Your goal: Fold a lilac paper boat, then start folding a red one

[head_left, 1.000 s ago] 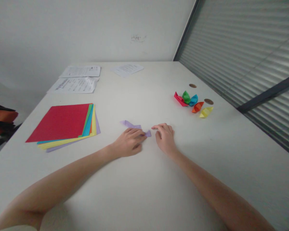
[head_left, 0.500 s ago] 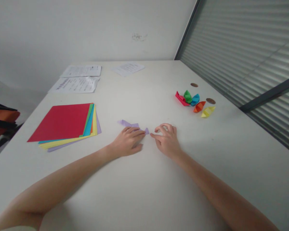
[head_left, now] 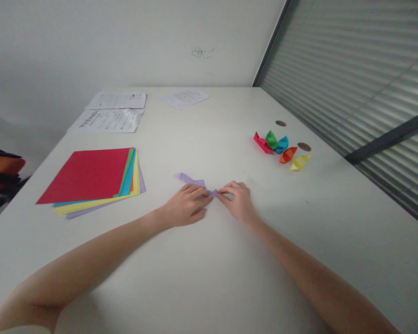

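Note:
A narrow piece of folded purple origami paper (head_left: 191, 180) lies on the white table in front of me. My left hand (head_left: 186, 205) rests over its near middle part, fingers together and pressed down on it, so that part is hidden. My right hand (head_left: 238, 199) pinches the small right end of the paper between thumb and index finger, with the other fingers curled. The far left tip of the paper sticks out beyond my left hand, pointed and folded in layers.
A fanned stack of coloured paper sheets (head_left: 87, 176), red on top, lies left. Several small folded paper boats (head_left: 282, 144) stand at the right, near two round brown discs (head_left: 303, 146). Printed sheets (head_left: 107, 120) lie at the back left. Window blinds (head_left: 362, 69) border the right side.
My right hand has closed its thumb and index finger on the right end of the purple paper; before, it hovered just beside it. The paper has shifted slightly right.

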The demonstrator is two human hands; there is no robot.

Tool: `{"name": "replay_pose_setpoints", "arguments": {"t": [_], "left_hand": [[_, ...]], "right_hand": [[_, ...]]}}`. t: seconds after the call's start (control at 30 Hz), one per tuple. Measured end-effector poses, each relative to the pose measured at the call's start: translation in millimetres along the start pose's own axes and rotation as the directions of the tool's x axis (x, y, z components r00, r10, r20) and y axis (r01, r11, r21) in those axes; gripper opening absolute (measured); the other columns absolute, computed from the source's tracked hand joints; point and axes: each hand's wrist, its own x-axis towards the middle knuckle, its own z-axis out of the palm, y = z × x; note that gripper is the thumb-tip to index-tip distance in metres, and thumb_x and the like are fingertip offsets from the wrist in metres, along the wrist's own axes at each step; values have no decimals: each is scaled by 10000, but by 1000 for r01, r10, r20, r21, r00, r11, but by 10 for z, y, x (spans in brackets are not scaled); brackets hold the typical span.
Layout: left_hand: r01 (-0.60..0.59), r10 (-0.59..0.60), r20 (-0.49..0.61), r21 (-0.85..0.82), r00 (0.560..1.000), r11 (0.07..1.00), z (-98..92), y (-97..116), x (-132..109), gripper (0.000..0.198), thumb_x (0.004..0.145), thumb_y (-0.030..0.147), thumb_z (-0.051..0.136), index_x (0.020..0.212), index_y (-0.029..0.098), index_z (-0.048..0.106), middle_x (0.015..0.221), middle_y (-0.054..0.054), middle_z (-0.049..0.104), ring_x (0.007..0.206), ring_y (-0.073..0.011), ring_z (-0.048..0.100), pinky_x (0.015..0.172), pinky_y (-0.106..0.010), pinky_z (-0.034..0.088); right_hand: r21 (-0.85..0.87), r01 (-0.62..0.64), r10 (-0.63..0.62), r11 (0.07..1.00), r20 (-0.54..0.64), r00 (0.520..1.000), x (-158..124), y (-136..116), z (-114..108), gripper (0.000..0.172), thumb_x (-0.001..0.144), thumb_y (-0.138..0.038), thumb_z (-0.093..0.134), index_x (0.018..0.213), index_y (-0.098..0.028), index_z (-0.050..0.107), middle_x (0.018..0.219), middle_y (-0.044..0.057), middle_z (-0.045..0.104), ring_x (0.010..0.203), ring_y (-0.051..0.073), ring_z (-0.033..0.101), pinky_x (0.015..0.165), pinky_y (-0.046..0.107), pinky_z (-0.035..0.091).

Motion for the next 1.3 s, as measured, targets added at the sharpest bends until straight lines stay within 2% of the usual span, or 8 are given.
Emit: {"name": "replay_pose_setpoints", "arguments": {"t": [0.13,0.3,0.5,0.73,1.1,1.3], "left_hand": [[-10,11,-11,7,1000,1000,1,8,7,388,909,265,468,1271,179,576,1153,-118,633,1169,-272,543,1010,-459,428],[-3,4,-9,17,1000,1000,-6,24,17,379,908,264,469,1257,185,593,1142,-115,647,1182,-278,547,1001,-457,437],[25,-26,-82,-19,996,1000,48,7,-15,345,879,261,519,1192,176,637,1152,-102,673,1173,-254,587,1014,-432,455],[45,-52,-117,-68,992,997,68,-6,-46,309,839,222,547,1120,187,671,1183,-77,686,1150,-234,619,1041,-427,457],[30,-43,-158,-81,987,996,88,-14,-46,334,788,151,550,1094,181,680,1158,-70,698,1133,-219,628,1044,-417,465],[54,-62,-125,-66,990,996,79,-6,-48,365,787,128,529,1123,173,663,1194,-84,685,1137,-224,630,1042,-420,464]], "right_hand": [[-116,119,-122,986,-17,992,-28,-20,-34,133,883,-294,629,814,-240,729,855,35,663,881,204,544,795,356,340],[-337,296,-300,894,43,953,-52,-101,-105,176,911,-255,573,805,-232,713,895,51,651,914,226,481,792,381,306],[-394,459,-444,797,134,886,-75,-115,-143,218,926,-152,508,898,-207,717,966,64,667,932,230,465,790,381,316],[-370,467,-430,803,182,884,-102,-122,-152,224,941,-167,492,941,-201,713,956,67,662,922,220,481,791,359,337],[-360,430,-436,828,69,897,-93,-116,-98,132,912,-209,588,853,-202,706,833,36,637,815,184,481,743,321,340],[-357,465,-470,810,79,879,-98,-111,-93,142,913,-195,582,836,-189,702,830,41,633,831,183,483,748,319,341]]}}
